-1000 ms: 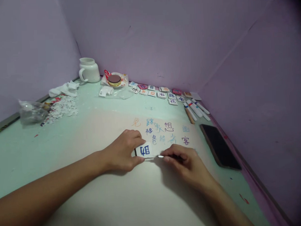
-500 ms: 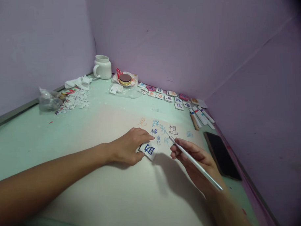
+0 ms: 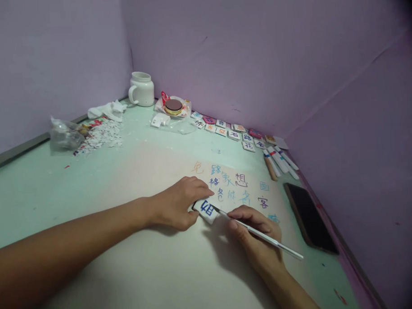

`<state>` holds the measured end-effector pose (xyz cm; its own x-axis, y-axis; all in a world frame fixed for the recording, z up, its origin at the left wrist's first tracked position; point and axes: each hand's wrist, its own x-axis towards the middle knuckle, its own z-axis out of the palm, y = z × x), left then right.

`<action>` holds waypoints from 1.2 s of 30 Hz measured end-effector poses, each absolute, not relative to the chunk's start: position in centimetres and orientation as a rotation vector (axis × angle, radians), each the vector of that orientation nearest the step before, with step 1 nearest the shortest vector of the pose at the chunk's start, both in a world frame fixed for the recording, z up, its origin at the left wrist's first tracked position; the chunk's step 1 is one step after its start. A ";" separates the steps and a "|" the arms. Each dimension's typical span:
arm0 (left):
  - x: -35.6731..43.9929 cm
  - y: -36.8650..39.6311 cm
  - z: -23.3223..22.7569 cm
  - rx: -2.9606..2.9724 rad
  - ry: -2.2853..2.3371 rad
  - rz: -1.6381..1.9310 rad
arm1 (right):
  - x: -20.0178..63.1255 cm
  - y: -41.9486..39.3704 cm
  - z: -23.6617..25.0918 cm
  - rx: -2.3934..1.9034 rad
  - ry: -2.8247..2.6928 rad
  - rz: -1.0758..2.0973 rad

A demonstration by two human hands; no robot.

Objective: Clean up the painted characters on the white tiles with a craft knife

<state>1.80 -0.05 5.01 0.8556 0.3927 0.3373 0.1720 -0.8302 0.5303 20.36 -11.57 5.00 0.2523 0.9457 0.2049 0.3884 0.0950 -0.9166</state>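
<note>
White rectangular block, blue 助 on top, left of the black rectangular phone.
The left hand clamps it; the right hand pinches a slim silvery pen-shaped tool, tip at the block; purple 想 and 客 mark pale paper beside the phone.

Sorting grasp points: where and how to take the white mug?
Probably by the handle, from the front left: the white mug stands upright with its handle turned that way, while the wall rises behind and the round container sits to the right.
</note>
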 end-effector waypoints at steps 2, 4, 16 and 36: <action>1.8 -0.1 5.1 2.541 0.422 0.592 | 19.9 -11.8 4.9 -1.524 -1.260 0.626; 1.8 -0.1 5.1 2.543 0.430 0.576 | 19.6 -11.9 4.7 -1.508 -1.248 0.613; 1.7 -0.3 5.4 2.519 0.437 0.533 | 20.3 -11.7 3.7 -1.328 -1.643 0.564; 1.6 0.0 5.8 2.497 0.432 0.421 | 20.6 -11.7 3.4 -1.303 -1.760 0.499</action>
